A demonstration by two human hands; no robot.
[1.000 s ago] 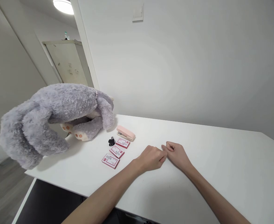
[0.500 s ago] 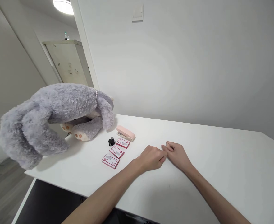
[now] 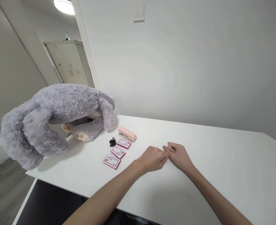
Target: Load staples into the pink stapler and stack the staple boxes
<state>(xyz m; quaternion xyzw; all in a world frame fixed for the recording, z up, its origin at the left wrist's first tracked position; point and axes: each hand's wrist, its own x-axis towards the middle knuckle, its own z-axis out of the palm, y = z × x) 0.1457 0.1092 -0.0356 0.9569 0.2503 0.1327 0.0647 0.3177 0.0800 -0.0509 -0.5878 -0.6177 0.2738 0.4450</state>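
While the left hand (image 3: 154, 158) lies fisted, right hand (image 3: 179, 157) touching it, also curled

Your white table (image 3: 227, 150) | left end: grey plush toy (image 3: 67, 101) | near it: pink stapler (image 3: 127, 133), small black gadget (image 3: 112, 142), three red-and-white boxes (image 3: 117, 152) in a row | before you: your left hand (image 3: 153, 159), right hand (image 3: 179, 156), both curled

Three small boxes, white-topped with red borders and red sides, lie flat in a staggered row on the white surface (image 3: 199, 150): the front box (image 3: 114, 162), the middle box (image 3: 116, 151) and the rear box (image 3: 122, 142). Each bears a grey patch; their print is too small to read. The stapler (image 3: 126, 132), pink above and cream below, rests on its base, angled just behind the rear box. The black clip (image 3: 112, 142) sits left of that box.
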